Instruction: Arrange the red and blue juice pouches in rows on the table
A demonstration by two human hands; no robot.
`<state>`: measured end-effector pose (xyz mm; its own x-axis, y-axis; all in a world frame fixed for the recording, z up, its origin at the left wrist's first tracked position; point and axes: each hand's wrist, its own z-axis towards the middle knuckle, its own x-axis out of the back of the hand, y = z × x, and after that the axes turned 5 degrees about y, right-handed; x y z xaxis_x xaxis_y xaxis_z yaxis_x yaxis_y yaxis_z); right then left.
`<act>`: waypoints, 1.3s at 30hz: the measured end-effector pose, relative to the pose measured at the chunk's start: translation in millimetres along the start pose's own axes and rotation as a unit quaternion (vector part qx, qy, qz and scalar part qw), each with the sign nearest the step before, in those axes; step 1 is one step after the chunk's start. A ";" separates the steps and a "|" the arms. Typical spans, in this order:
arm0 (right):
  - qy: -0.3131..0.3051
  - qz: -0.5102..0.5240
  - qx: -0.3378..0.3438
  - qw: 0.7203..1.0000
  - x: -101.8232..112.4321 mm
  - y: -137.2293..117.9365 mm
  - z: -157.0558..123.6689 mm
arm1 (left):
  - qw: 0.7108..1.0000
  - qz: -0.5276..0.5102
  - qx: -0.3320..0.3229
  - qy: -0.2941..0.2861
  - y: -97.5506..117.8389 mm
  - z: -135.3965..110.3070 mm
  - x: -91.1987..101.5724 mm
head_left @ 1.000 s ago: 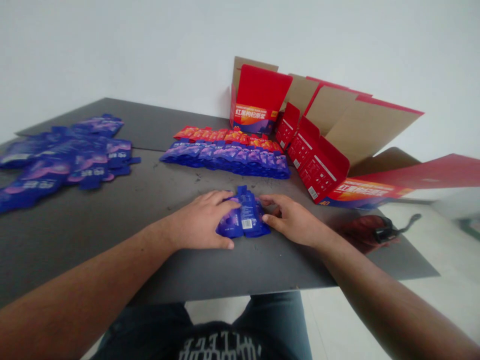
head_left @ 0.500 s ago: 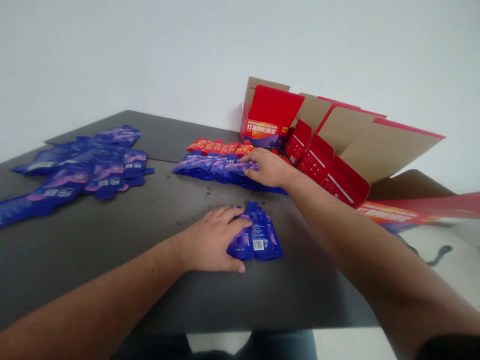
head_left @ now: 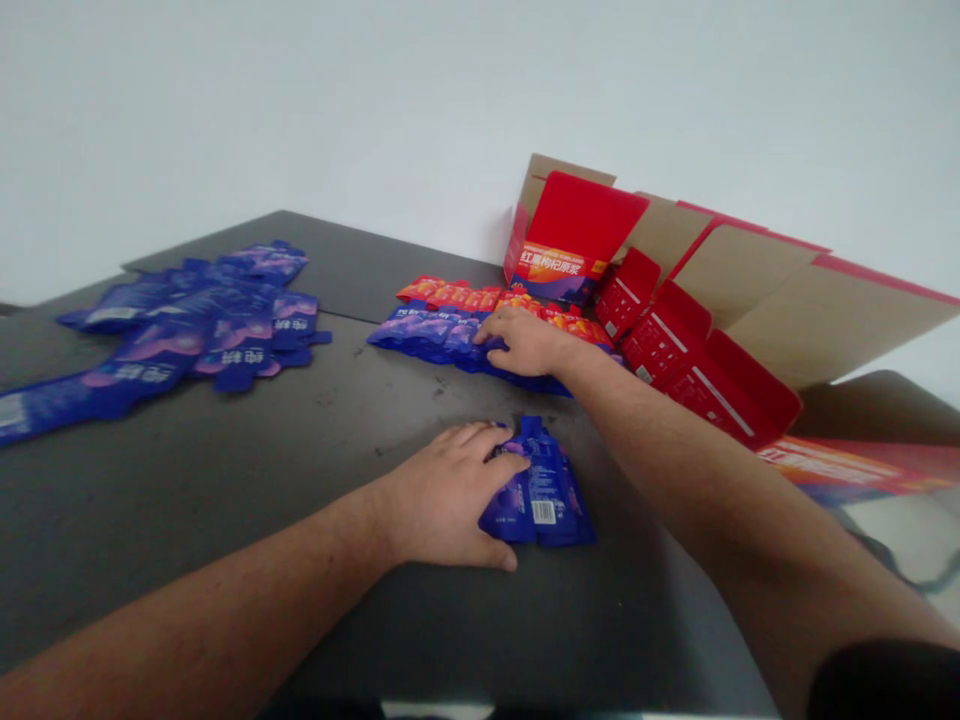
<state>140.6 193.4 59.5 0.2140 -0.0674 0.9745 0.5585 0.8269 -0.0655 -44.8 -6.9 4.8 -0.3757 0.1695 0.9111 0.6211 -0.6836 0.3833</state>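
My left hand [head_left: 450,495] lies flat on the dark table [head_left: 225,480], its fingers resting on the left edge of a small stack of blue sachets [head_left: 544,490]. My right hand [head_left: 525,340] reaches across to a row of blue sachets [head_left: 435,335] laid in a line, its fingers curled down onto them. Behind that line runs a row of red-orange sachets [head_left: 465,295].
A loose pile of blue sachets [head_left: 187,335] covers the table's left side. Open red cartons [head_left: 574,240] and flattened red-and-brown cardboard boxes [head_left: 750,300] stand at the back right against the white wall.
My right hand left the small stack and moved forward to the row of blue sachets. My left hand stayed on the stack. The view shifted slightly to the left.
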 end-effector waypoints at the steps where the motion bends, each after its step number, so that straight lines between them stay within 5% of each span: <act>1: 0.002 0.005 0.003 1.000 0.7 -0.1 -1.6 | 1.000 0.001 0.001 -0.002 -0.1 0.0 -0.1; 20: 0.018 0.034 -0.004 0.999 7.3 -3.2 -20.8 | 1.000 0.023 -0.002 -0.015 1.5 -0.2 2.0; 25: 0.134 0.056 0.002 0.989 25.6 -14.7 -43.0 | 0.999 0.029 -0.012 -0.008 1.6 -1.5 2.7; 29: 0.231 0.095 -0.094 0.964 41.7 -43.3 -95.8 | 1.000 0.028 -0.012 -0.006 2.3 -2.5 3.4; 35: 0.088 0.110 -0.267 0.953 40.2 -103.2 -186.1 | 0.998 0.053 0.002 -0.015 6.5 -1.6 5.4; 39: 0.013 0.164 -0.377 0.911 23.5 -122.1 -217.8 | 0.999 0.053 0.005 -0.010 6.0 0.5 3.8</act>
<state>252.0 -30.7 43.6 0.4813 0.0926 0.8717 0.8516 0.1862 -0.4900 -42.2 -10.0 10.6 -0.2929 0.1113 0.9497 0.6632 -0.6918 0.2856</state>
